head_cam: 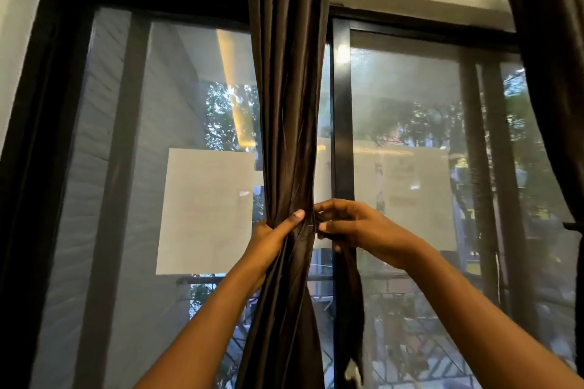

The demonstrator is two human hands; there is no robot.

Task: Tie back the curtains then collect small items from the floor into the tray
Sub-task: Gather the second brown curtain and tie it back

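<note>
A dark brown curtain hangs bunched in front of the middle of the window, pinched in at its waist. My left hand wraps around that narrow waist from the left, thumb lying across the folds. My right hand is at the curtain's right side and pinches a dark strip of the same cloth, the tie-back, whose free end hangs down below the hand. A second dark curtain hangs at the far right. The floor, the small items and the tray are out of view.
The black-framed sliding window fills the view, with two white paper sheets stuck on the glass. A white wall is at the left. Trees and railings show outside.
</note>
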